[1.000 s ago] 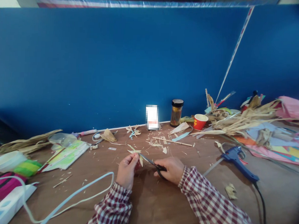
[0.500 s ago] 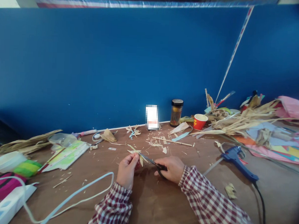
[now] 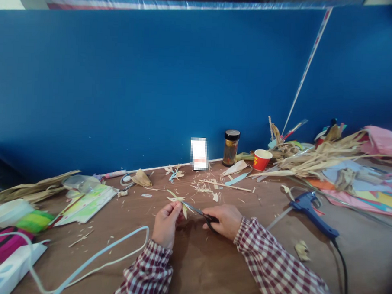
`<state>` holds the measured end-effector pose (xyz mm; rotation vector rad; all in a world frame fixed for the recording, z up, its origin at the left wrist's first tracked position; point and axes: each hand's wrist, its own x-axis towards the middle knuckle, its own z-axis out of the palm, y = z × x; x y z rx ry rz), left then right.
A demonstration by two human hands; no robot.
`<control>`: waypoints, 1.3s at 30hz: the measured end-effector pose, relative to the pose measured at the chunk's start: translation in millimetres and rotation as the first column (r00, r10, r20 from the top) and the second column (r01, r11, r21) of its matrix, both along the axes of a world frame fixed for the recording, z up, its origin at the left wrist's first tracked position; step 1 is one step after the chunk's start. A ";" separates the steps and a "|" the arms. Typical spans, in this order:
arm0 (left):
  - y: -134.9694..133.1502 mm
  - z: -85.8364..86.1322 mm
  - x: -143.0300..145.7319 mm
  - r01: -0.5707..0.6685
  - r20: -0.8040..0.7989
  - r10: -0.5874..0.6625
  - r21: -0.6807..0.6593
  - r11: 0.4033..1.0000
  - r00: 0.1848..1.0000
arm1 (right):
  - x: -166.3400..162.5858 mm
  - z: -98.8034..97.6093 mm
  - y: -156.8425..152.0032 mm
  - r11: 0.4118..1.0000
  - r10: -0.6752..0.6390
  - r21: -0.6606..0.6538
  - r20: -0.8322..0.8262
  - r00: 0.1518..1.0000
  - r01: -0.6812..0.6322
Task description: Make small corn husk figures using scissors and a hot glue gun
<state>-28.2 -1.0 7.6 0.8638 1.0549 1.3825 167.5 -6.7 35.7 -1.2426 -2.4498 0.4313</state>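
Observation:
Between the thumb and fingers of my left hand point(image 3: 166, 222) is pinched a small piece of pale corn husk point(image 3: 178, 199), cut into narrow pointed strips that fan out from the fingertips. My right hand point(image 3: 225, 222) is closed round the black handles of a pair of scissors point(image 3: 209, 219). The blades point left and reach the husk beside my left fingertips. Whether the blades are closed on a strip is too small to tell. Husk shavings point(image 3: 203, 188) lie scattered on the brown table point(image 3: 197, 268) just beyond my hands.
A blue glue gun point(image 3: 314, 215) lies to the right, its black cord trailing forward. Behind stand a lidded jar point(image 3: 231, 148) and a red paper cup point(image 3: 262, 160). Dried husks point(image 3: 332, 155) heap at the right. At the left are a white cable point(image 3: 113, 245) and a power strip point(image 3: 11, 271).
Hardly anything differs. Both hands, the scissors and the husk piece stay in nearly the same place, with only a very slight shift of the view.

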 end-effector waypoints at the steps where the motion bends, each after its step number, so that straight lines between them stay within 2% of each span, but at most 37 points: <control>1: -0.1 0.7 0.2 0.002 0.005 -0.002 -0.006 1.000 1.000 | -0.1 0.4 -0.1 1.000 0.000 -0.001 0.000 1.000 0.000; 7: 0.9 2.9 1.3 -0.006 0.037 0.007 -0.029 1.000 0.999 | 0.4 -0.1 -0.7 0.999 0.013 -0.048 -0.037 0.999 -0.014; 17: -0.3 0.7 -0.2 -0.026 0.006 0.025 0.024 0.999 1.000 | -8.5 -11.5 1.7 0.977 -0.016 -0.213 -0.163 0.986 -0.019; 21: -0.3 1.4 0.4 -0.037 -0.002 0.037 0.023 0.999 0.999 | -9.7 -16.1 2.7 0.974 -0.033 -0.225 -0.194 0.980 -0.012; 31: 2.7 -5.8 -2.9 -0.041 -0.098 0.047 0.057 0.998 0.994 | -5.0 -12.2 4.8 0.988 -0.035 -0.156 -0.105 0.994 0.018; 35: 1.4 -2.3 -1.1 -0.038 -0.029 0.038 0.022 0.999 0.999 | -4.5 -10.2 5.0 0.990 -0.020 -0.143 -0.125 0.992 0.002; 39: 0.8 1.6 0.7 -0.032 0.064 0.035 -0.041 0.999 0.997 | -7.9 -16.0 5.1 0.974 -0.057 -0.227 -0.173 0.983 0.016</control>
